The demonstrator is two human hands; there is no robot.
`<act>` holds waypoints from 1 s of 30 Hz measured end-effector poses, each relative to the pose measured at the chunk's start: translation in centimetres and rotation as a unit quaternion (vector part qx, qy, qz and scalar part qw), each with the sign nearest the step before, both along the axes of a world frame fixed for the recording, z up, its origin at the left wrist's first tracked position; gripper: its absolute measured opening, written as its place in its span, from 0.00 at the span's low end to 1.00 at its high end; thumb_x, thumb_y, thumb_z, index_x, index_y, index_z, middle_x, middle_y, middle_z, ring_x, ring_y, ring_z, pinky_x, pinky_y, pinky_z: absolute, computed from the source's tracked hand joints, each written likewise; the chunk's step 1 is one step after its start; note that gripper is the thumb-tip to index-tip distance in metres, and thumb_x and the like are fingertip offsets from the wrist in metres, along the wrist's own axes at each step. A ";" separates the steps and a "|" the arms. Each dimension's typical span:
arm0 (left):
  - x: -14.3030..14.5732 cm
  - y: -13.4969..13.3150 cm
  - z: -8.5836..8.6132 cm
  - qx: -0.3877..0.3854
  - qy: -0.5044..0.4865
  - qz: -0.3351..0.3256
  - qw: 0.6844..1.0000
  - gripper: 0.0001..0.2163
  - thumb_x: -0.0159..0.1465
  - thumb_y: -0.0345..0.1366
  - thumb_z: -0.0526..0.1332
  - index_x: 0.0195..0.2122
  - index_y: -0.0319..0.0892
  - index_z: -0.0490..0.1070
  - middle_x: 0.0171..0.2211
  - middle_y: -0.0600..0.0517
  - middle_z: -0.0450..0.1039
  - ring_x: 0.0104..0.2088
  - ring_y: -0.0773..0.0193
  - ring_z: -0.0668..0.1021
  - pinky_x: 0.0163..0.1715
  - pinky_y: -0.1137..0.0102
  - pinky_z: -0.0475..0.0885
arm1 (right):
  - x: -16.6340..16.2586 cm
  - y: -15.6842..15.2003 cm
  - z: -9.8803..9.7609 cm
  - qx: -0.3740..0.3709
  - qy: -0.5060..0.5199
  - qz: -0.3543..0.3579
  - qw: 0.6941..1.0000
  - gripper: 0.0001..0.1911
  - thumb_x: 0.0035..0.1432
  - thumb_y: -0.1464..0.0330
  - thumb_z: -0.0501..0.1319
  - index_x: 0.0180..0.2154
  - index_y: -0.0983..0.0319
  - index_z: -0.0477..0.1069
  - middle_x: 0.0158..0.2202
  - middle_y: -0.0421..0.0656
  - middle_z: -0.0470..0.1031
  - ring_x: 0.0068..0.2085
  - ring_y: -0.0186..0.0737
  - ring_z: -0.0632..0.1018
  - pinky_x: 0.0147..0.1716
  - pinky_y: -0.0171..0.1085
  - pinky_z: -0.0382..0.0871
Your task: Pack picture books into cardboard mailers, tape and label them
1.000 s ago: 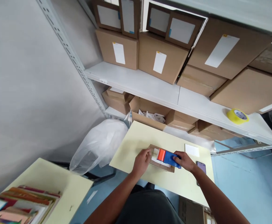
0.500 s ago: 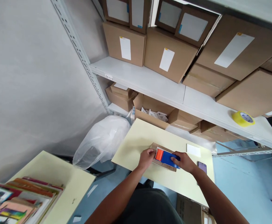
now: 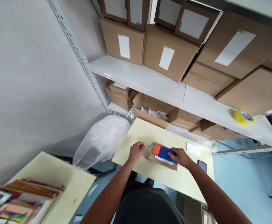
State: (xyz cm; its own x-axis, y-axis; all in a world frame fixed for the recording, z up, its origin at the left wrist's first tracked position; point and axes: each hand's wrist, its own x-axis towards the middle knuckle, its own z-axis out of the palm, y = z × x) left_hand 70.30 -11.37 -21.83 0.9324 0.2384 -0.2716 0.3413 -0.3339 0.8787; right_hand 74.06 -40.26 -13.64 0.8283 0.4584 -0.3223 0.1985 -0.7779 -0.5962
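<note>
A small flat cardboard parcel [image 3: 162,162] lies on the pale yellow table [image 3: 140,134]. My right hand [image 3: 180,157] grips a blue and orange tape dispenser [image 3: 163,152] and presses it on top of the parcel. My left hand [image 3: 136,150] is just left of the parcel, fingers pinched on a strip of clear tape that stretches from the dispenser.
A white card [image 3: 193,149] and a phone [image 3: 202,166] lie on the table to the right. A clear plastic bag [image 3: 102,141] sits left of it. Shelves [image 3: 154,85] hold several cardboard boxes and a yellow tape roll [image 3: 242,117]. Books [image 3: 21,199] lie on a second table.
My left hand has moved left, off the parcel, drawing clear tape out. The dispenser stays on the parcel under my right hand. The camera shifted slightly.
</note>
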 end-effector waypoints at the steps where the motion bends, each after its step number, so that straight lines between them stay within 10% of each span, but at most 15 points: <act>1: 0.0 0.0 -0.4 -0.019 0.000 -0.002 1.000 0.08 0.63 0.38 0.60 0.32 0.46 0.79 0.29 0.53 0.81 0.33 0.62 0.81 0.37 0.70 0.72 | 0.0 0.0 0.0 -0.003 -0.001 0.001 1.000 0.18 0.63 0.54 0.57 0.38 0.60 0.78 0.31 0.43 0.80 0.33 0.43 0.79 0.34 0.37 0.68; 24: 0.3 -4.4 -6.4 -0.028 0.037 0.023 0.999 0.11 0.68 0.41 0.58 0.32 0.44 0.73 0.32 0.51 0.79 0.35 0.63 0.79 0.36 0.70 0.69 | 0.2 0.7 -0.6 -0.014 -0.012 -0.024 1.000 0.18 0.63 0.54 0.57 0.36 0.60 0.77 0.29 0.42 0.78 0.31 0.41 0.77 0.31 0.36 0.66; 30: -0.4 -3.6 -6.5 -0.006 0.071 0.061 0.996 0.11 0.63 0.37 0.62 0.46 0.42 0.73 0.38 0.48 0.80 0.39 0.59 0.81 0.40 0.67 0.72 | 0.1 1.0 -0.6 -0.026 -0.020 -0.020 0.999 0.18 0.63 0.54 0.56 0.35 0.60 0.76 0.29 0.42 0.78 0.31 0.41 0.78 0.31 0.36 0.65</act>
State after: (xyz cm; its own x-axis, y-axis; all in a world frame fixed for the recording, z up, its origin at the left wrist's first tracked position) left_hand 69.90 -14.95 -28.36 0.8492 0.3429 -0.4016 0.4989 -0.2717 0.8230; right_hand 74.17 -39.26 -14.23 0.8577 0.4090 -0.3116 0.1899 -0.8151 -0.5473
